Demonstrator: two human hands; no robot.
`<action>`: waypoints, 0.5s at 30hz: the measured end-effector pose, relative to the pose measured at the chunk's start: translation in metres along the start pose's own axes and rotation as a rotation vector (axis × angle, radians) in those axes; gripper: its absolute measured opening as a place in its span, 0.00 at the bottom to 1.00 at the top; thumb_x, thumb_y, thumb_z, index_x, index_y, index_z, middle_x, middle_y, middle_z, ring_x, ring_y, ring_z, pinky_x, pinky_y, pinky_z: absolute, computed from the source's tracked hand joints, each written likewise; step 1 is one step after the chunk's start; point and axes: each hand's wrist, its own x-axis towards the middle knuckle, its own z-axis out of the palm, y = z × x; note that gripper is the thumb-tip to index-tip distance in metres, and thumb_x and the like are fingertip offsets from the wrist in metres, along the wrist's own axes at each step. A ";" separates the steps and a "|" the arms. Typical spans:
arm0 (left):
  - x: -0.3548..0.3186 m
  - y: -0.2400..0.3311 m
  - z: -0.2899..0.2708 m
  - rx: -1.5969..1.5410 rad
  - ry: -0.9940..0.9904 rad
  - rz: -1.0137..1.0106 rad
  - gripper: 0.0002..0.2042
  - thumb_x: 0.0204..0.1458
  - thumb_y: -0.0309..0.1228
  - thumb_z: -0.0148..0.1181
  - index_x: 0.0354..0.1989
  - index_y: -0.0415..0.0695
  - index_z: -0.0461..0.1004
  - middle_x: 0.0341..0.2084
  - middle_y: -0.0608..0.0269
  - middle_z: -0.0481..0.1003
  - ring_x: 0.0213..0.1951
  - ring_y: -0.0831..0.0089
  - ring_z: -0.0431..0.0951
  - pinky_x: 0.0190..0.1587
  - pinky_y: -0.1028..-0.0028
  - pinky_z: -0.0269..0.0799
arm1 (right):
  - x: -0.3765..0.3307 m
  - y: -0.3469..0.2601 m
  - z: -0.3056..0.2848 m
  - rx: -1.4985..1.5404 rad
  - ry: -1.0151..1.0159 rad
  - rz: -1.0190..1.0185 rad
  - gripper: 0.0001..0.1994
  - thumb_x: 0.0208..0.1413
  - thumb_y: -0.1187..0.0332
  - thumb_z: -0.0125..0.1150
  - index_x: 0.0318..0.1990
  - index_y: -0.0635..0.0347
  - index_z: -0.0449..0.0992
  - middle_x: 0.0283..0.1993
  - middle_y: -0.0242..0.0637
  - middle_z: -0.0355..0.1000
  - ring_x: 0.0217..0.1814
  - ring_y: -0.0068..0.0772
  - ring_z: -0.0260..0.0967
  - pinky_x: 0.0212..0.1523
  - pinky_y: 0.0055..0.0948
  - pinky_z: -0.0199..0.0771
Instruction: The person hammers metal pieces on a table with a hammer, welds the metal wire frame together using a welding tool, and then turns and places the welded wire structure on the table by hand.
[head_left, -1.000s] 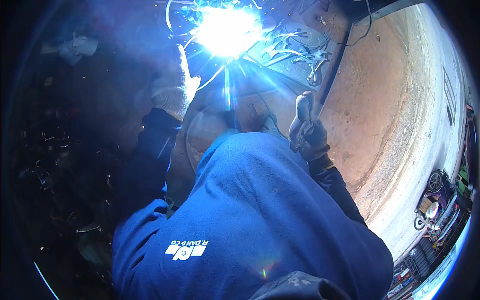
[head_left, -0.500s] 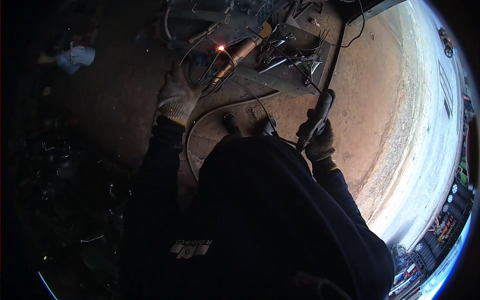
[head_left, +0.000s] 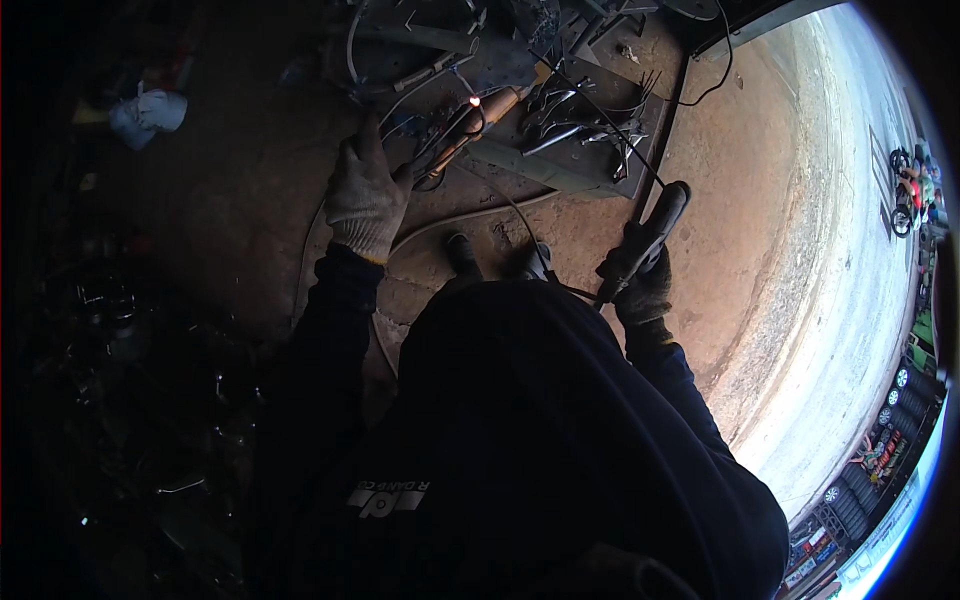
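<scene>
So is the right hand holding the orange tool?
No, the right hand grips a dark holder, and the orange tool lies apart from it.

White lettering marks the front of a dark navy fabric top [head_left: 560, 430] worn by the person in a dim workshop, set on its left side. The white printed emblem [head_left: 388, 496] combines solid blocks with a rounded character, and a short line of small white capitals runs along its edge. Across the road, at the lower right rim, a pale blue-white panel [head_left: 862, 570] carries marks too small to make out.
</scene>
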 end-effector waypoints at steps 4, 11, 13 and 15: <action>0.001 0.000 -0.019 -0.083 0.090 0.113 0.41 0.51 0.41 0.73 0.73 0.53 0.57 0.54 0.49 0.72 0.52 0.50 0.80 0.48 0.57 0.82 | 0.003 -0.005 0.008 0.138 0.067 0.010 0.23 0.61 0.77 0.62 0.63 0.59 0.66 0.47 0.37 0.73 0.40 0.37 0.77 0.39 0.40 0.82; -0.001 -0.004 -0.039 -0.244 0.108 0.254 0.42 0.49 0.40 0.74 0.73 0.52 0.58 0.51 0.47 0.73 0.50 0.50 0.81 0.46 0.57 0.83 | 0.006 -0.009 0.009 0.142 0.181 -0.133 0.30 0.57 0.72 0.70 0.65 0.65 0.65 0.33 0.36 0.76 0.30 0.35 0.78 0.33 0.38 0.83; 0.001 -0.011 -0.036 -0.271 0.087 0.283 0.43 0.49 0.38 0.75 0.73 0.50 0.57 0.53 0.46 0.73 0.53 0.50 0.79 0.50 0.57 0.81 | 0.008 -0.007 0.005 0.216 0.181 -0.118 0.31 0.56 0.71 0.71 0.65 0.65 0.65 0.32 0.36 0.76 0.30 0.34 0.78 0.32 0.38 0.83; 0.002 -0.012 -0.038 -0.296 0.065 0.311 0.44 0.48 0.36 0.75 0.73 0.48 0.56 0.56 0.45 0.73 0.56 0.50 0.77 0.54 0.58 0.79 | 0.007 -0.009 0.007 0.292 0.179 -0.102 0.31 0.55 0.71 0.72 0.65 0.66 0.65 0.32 0.36 0.76 0.29 0.34 0.77 0.32 0.38 0.83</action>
